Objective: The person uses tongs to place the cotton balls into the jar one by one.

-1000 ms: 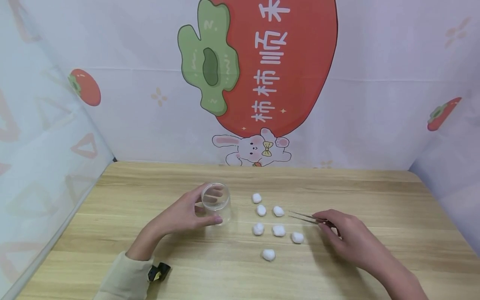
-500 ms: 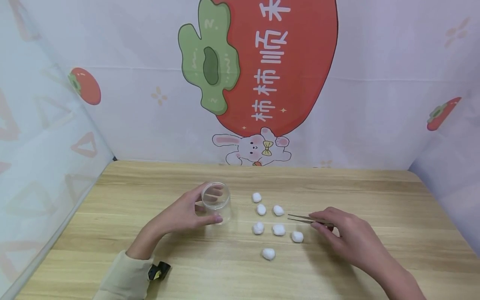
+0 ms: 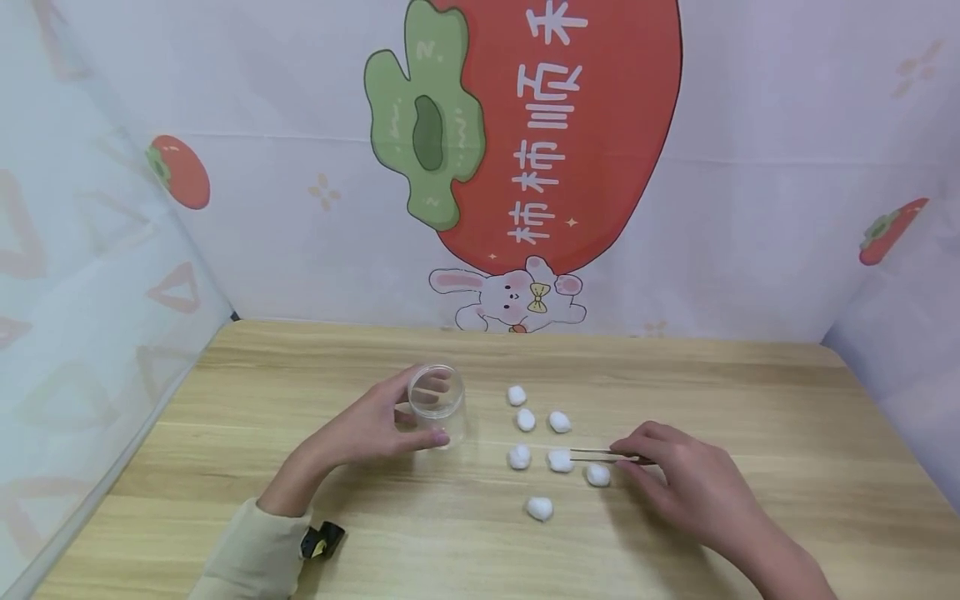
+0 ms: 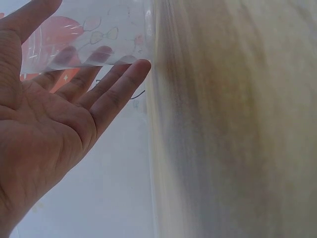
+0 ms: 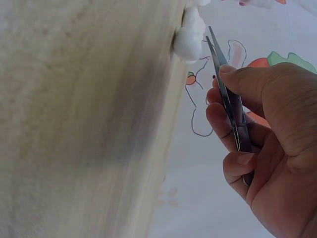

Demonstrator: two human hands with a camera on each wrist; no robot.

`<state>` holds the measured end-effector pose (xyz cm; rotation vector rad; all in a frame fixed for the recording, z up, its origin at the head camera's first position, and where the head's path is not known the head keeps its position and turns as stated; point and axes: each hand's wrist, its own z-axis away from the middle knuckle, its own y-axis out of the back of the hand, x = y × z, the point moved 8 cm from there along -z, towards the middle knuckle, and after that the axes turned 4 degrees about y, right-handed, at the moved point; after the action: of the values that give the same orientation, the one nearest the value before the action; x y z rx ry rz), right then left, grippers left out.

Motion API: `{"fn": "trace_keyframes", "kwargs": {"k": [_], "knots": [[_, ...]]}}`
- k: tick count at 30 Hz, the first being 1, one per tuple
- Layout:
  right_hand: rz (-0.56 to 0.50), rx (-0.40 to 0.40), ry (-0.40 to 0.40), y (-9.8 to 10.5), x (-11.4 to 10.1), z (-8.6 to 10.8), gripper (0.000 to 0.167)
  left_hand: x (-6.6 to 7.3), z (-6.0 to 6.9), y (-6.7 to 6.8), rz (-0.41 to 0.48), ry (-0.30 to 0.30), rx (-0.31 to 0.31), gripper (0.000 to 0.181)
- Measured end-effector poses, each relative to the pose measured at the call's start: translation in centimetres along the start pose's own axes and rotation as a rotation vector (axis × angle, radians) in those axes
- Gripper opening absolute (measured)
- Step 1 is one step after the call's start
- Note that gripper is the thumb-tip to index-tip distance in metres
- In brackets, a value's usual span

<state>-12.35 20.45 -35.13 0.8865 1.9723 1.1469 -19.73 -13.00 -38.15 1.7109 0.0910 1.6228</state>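
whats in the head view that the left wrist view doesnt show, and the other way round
Only the head view: the right hand holding tweezers, seven white cotton balls on the table, the left sleeve and a small black object beside it.

Only the left wrist view: the palm side of the left hand, seen full on.

Both: the left hand at the clear jar, with thumb and fingers on opposite sides, plus part of the wooden table and the printed backdrop.
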Motion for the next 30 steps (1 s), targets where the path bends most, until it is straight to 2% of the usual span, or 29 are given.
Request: {"fn": "trace_keyframes", "kwargs": {"k": [15, 30], "knots": [[0.002, 0.025, 0.046, -0.8, -0.6, 0.2, 0.025, -0.1, -0.1, -0.2, -0.007, 0.014, -0.005, 0.075], [0.029, 0.006, 0.03, -1.3, -0.9, 0.1, 0.021, -0.3, -0.1, -0.2, -0.01, 0.016, 0.001, 0.075]]}}
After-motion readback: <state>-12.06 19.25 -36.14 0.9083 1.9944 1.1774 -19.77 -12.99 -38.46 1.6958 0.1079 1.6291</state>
